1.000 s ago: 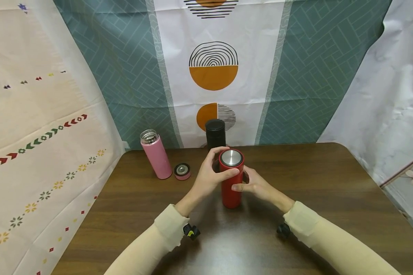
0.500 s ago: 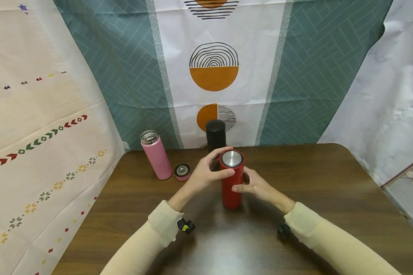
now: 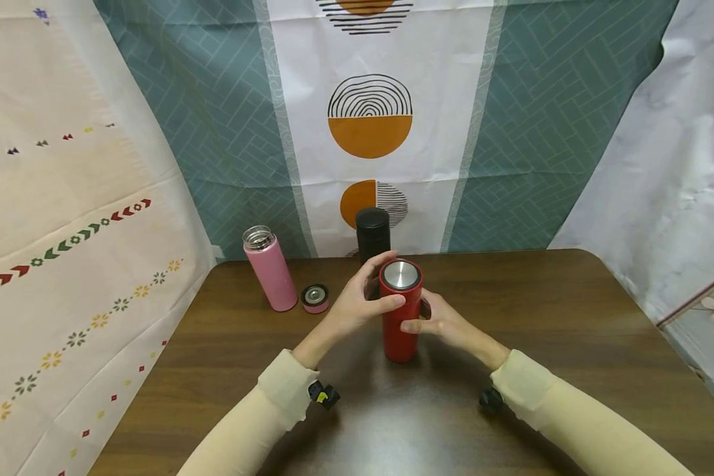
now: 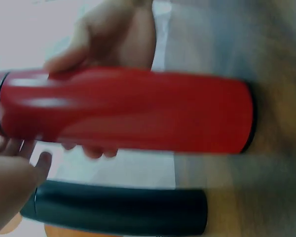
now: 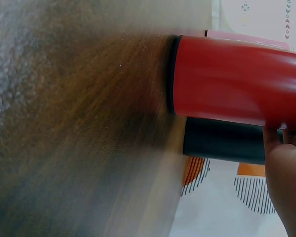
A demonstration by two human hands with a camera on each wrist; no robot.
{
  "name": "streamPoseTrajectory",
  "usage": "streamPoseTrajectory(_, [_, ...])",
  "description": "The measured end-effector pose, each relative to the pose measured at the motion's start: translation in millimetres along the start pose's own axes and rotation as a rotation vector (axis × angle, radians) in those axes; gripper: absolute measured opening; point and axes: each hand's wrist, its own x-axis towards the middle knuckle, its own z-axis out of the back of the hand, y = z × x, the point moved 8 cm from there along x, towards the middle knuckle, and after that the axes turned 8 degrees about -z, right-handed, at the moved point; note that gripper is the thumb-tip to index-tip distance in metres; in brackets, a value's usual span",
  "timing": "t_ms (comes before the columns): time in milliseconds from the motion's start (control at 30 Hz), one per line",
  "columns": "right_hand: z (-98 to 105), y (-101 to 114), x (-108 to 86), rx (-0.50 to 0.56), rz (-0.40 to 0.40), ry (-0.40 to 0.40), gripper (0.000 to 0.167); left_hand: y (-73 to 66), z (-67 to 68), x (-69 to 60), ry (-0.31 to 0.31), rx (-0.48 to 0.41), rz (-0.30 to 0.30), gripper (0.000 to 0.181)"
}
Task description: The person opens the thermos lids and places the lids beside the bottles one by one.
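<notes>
A red bottle (image 3: 400,334) with a silver-topped lid (image 3: 401,274) stands upright on the wooden table, between both hands. The left hand (image 3: 357,301) curls round its top at the lid, thumb across the front. Lower down, the right hand (image 3: 449,324) grips the bottle's body from the right, its thumb on the front. In the left wrist view the red bottle (image 4: 138,111) lies across the picture, with the right hand (image 4: 113,39) round its body and part of the left hand (image 4: 12,182) by the lid. The right wrist view shows the bottle's base (image 5: 222,79) on the table.
Behind the red bottle stands a black bottle (image 3: 373,235). To the left are a pink bottle (image 3: 274,277), its mouth uncovered, and a pink lid (image 3: 315,299) lying beside it on the table (image 3: 512,297). Patterned cloths (image 3: 226,119) hang behind and at the sides.
The left forearm and wrist have shifted slightly left, and the left thumb has slid a little left across the front of the red bottle. The right hand has stayed in place.
</notes>
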Motion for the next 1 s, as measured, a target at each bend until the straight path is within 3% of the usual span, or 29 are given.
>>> streamPoseTrajectory(100, [-0.1,-1.1,0.0,0.002,-0.006,0.0,0.059,0.9,2.8,0.9,0.065,0.008,0.018,0.077])
streamPoseTrajectory(167, [-0.5,-1.1,-0.1,0.005,-0.007,0.002,0.059,0.6,3.6,1.5,0.076,0.009,0.023,0.071])
streamPoseTrajectory(433, [-1.1,1.1,0.0,0.002,-0.01,0.002,0.061,1.0,2.2,-0.9,-0.083,0.015,0.013,0.071])
streamPoseTrajectory(533, [-1.6,0.5,0.4,-0.002,-0.016,-0.001,0.062,3.1,0.9,-3.2,-0.104,0.03,0.026,0.074])
streamPoseTrajectory(833, [-1.9,-1.5,0.9,0.006,-0.025,0.002,0.057,-2.0,6.7,-2.0,0.066,0.057,0.026,0.071])
streamPoseTrajectory(1000, [-0.3,-2.0,0.2,0.006,-0.029,0.002,0.056,-2.0,8.7,1.9,0.052,0.051,0.015,0.067])
